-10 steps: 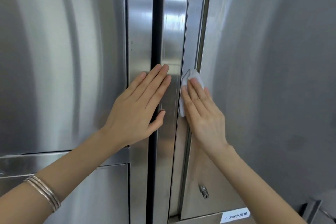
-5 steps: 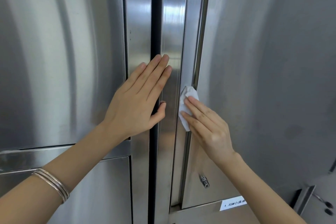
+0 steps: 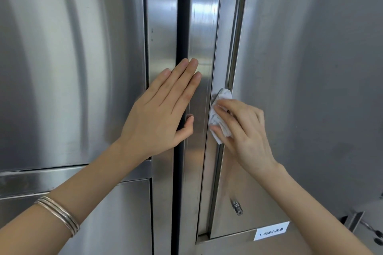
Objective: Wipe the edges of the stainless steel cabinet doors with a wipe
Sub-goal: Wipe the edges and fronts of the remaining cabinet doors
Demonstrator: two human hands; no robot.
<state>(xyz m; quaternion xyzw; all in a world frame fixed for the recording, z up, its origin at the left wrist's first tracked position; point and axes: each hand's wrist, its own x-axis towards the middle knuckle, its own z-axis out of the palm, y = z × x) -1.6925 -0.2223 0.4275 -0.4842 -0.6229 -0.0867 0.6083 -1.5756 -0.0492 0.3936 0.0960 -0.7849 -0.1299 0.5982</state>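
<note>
left hand [image 3: 157,114] flat, fingers straight, on the steel door frame [image 3: 201,27] – right hand [image 3: 244,130] fingers curled, pinching the crumpled white wipe [image 3: 220,109] against the door edge [image 3: 233,47]

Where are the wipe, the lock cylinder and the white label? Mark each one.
wipe [image 3: 224,95], head view, its crumpled upper part.
lock cylinder [image 3: 236,207], head view, its round metal body.
white label [image 3: 271,233], head view, its printed middle.

place: institutional storage room | cues: stainless steel cabinet doors [image 3: 62,68], keyed lock [image 3: 237,209], printed label [image 3: 271,233]
</note>
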